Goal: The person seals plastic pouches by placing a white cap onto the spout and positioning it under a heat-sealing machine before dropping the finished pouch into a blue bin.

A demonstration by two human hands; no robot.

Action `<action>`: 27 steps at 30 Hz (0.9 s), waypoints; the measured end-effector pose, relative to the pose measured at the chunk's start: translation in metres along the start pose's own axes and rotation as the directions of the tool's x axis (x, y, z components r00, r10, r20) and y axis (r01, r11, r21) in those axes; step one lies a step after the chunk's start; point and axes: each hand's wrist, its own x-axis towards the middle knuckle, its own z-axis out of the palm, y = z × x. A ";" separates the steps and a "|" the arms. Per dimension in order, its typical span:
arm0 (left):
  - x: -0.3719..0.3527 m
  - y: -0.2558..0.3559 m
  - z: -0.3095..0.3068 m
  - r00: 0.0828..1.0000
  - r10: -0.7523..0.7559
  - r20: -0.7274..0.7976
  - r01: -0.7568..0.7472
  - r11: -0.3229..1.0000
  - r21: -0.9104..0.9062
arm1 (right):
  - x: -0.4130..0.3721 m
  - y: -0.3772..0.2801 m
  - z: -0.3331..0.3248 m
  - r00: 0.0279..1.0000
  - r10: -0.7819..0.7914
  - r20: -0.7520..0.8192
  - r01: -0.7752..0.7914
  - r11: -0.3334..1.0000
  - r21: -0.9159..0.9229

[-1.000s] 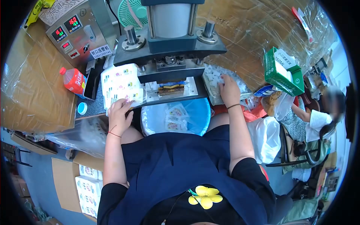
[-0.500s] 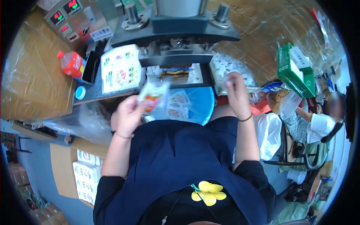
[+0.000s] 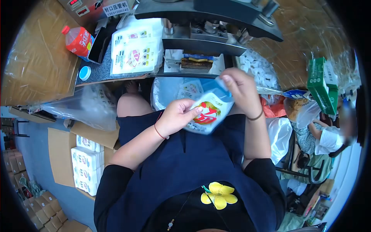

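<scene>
Our left hand (image 3: 178, 116) has a firm pinch on a printed pouch (image 3: 210, 113), thumb flat on the front panel near its left edge and the other fingers tucked mostly out of sight behind. Our right hand (image 3: 242, 92) meets the pouch's upper right corner with thumb and fingertips drawn close together; blur there means we cannot tell whether they nip the edge or hold something small.

The pouch sits just right of the frame's centre, tilted, above our lap and over the near side of the lined tub (image 3: 157, 94). To handle it well, we judge, the left thumb should press only enough to stop the film slipping, without creasing it, while the right fingertips stay square to the top edge and the wrists remain steady.

More pouches lie inside the tub. Above it, in the upper middle, stands the press (image 3: 216, 33); we do best to keep our fingers clear of its metal plates. Left of the press lies a stack of pouches (image 3: 136, 56), and to its right a tray holds small white pieces (image 3: 259, 70). At lower left, a carton (image 3: 61, 154) holds packed pouches.
</scene>
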 end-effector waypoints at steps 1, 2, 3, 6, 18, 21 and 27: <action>0.003 -0.001 -0.001 1.000 0.008 -0.015 -0.008 0.999 0.042 | 0.000 -0.005 -0.005 0.988 0.152 -0.036 -0.149 0.987 0.065; 0.003 -0.002 -0.002 0.999 0.016 -0.029 -0.013 0.996 0.085 | 0.003 -0.008 -0.008 0.984 0.177 -0.038 -0.168 0.972 0.161; 0.003 -0.002 -0.001 0.999 0.017 -0.041 -0.015 0.998 0.064 | 0.004 -0.010 -0.009 0.978 0.202 -0.042 -0.185 0.949 0.256; 0.004 0.004 0.000 1.000 -0.007 -0.030 0.006 1.000 -0.026 | 0.002 -0.013 -0.002 0.984 0.109 0.143 -0.119 0.991 0.064; 0.009 -0.007 0.002 1.000 -0.016 0.000 0.016 1.000 -0.025 | 0.007 0.000 -0.004 0.986 0.084 0.146 -0.090 0.995 0.037; 0.009 -0.001 0.004 0.997 -0.069 0.047 0.075 0.989 -0.130 | 0.009 0.009 -0.008 0.984 -0.025 0.174 0.046 0.992 -0.118; 0.010 0.006 0.008 0.978 -0.152 0.142 0.190 0.932 -0.309 | 0.013 0.019 -0.024 0.992 0.044 0.122 -0.016 0.975 -0.222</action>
